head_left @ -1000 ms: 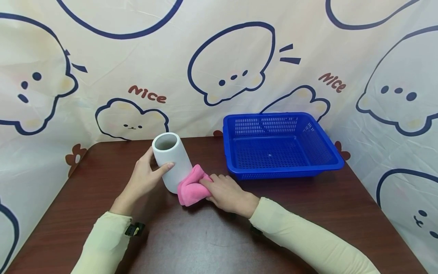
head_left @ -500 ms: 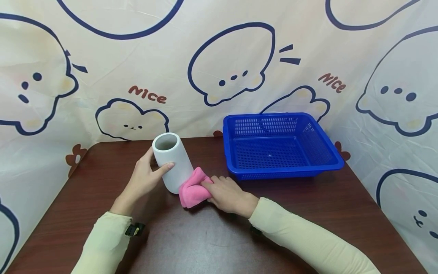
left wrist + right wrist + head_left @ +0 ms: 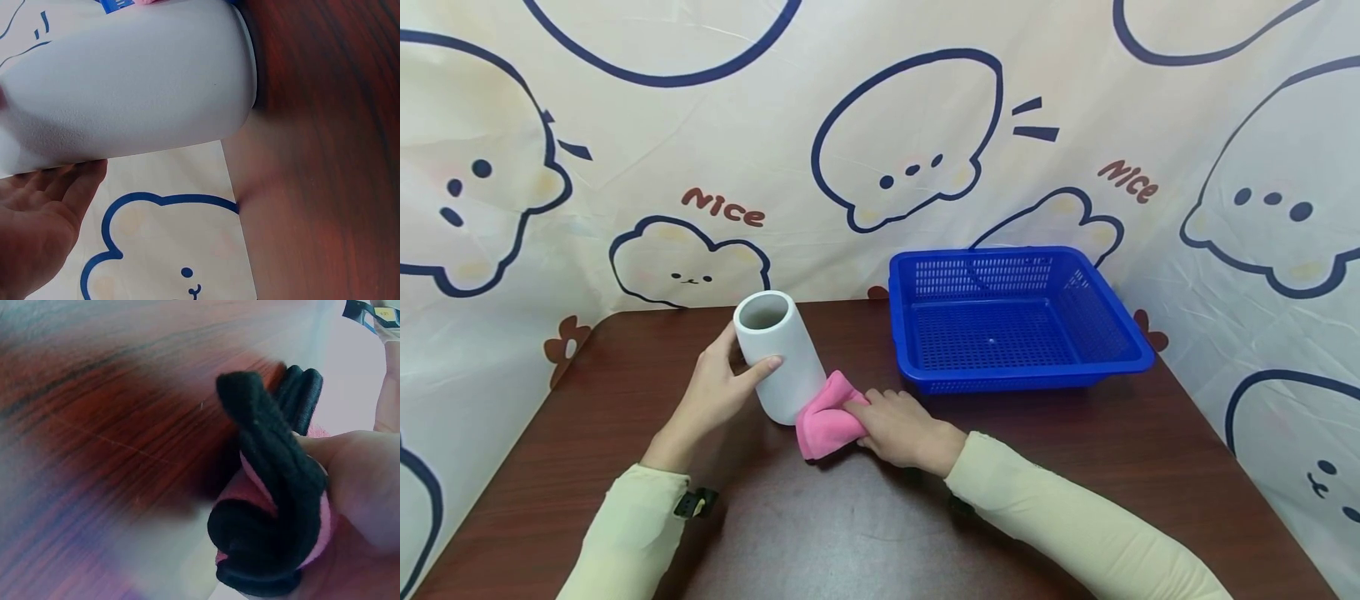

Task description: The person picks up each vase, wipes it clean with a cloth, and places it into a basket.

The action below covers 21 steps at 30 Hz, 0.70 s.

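Left hand (image 3: 713,392): vase (image 3: 793,371) gripped by upper body. Right hand (image 3: 904,429): cloth (image 3: 831,418) pinched, bunched at vase's foot. Vase is rested on the desk (image 3: 850,533), left of the basket (image 3: 1026,369). Judged stiff, weighty, smooth, chippable; best gripped round the body, rim spared. Cloth judged soft, light; any fold can be pinched.

At the tabletop's (image 3: 850,533) far right corner sits a draining basket (image 3: 1030,370); left of it, a cloth (image 3: 827,422), then a vase (image 3: 790,367).
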Each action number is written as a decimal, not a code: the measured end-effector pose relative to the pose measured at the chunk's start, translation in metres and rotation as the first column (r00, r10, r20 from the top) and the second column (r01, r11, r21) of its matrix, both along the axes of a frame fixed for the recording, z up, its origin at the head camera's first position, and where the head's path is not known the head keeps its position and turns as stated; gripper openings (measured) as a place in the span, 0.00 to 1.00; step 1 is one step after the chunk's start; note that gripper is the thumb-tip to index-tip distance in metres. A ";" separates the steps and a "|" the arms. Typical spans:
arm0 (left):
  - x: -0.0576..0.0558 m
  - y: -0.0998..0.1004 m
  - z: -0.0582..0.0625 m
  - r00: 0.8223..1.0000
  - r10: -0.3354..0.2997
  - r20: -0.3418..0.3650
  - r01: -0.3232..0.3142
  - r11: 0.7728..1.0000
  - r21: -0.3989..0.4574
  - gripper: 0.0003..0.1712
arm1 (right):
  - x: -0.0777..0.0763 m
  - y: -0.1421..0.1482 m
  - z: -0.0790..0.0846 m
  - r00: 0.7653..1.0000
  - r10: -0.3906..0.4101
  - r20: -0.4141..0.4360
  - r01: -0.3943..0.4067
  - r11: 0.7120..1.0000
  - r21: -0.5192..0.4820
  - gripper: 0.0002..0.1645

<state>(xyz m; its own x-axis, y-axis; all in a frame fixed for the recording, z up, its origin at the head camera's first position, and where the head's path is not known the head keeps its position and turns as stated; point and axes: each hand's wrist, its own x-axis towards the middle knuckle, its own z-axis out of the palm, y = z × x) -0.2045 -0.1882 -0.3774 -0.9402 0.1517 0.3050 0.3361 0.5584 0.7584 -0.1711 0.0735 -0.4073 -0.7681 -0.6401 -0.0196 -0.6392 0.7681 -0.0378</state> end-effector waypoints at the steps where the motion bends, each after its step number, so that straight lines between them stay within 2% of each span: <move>1: 0.000 0.000 0.000 1.000 0.000 0.000 0.000 1.000 0.001 0.40 | 0.000 0.000 0.000 1.000 -0.001 0.002 0.001 1.000 0.001 0.23; 8: -0.001 0.000 0.000 1.000 0.000 -0.008 0.000 1.000 0.003 0.40 | 0.000 0.002 -0.002 1.000 0.001 -0.008 -0.001 1.000 -0.011 0.22; 21: -0.001 0.000 -0.001 1.000 -0.003 -0.004 0.003 1.000 0.002 0.40 | 0.003 0.009 -0.002 1.000 -0.003 0.014 0.003 0.999 -0.038 0.27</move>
<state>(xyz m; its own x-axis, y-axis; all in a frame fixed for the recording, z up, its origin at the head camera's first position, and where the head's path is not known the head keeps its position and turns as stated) -0.2059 -0.1885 -0.3789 -0.9386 0.1534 0.3091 0.3406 0.5557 0.7584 -0.1686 0.0823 -0.4092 -0.7699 -0.6381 -0.0063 -0.6360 0.7680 -0.0755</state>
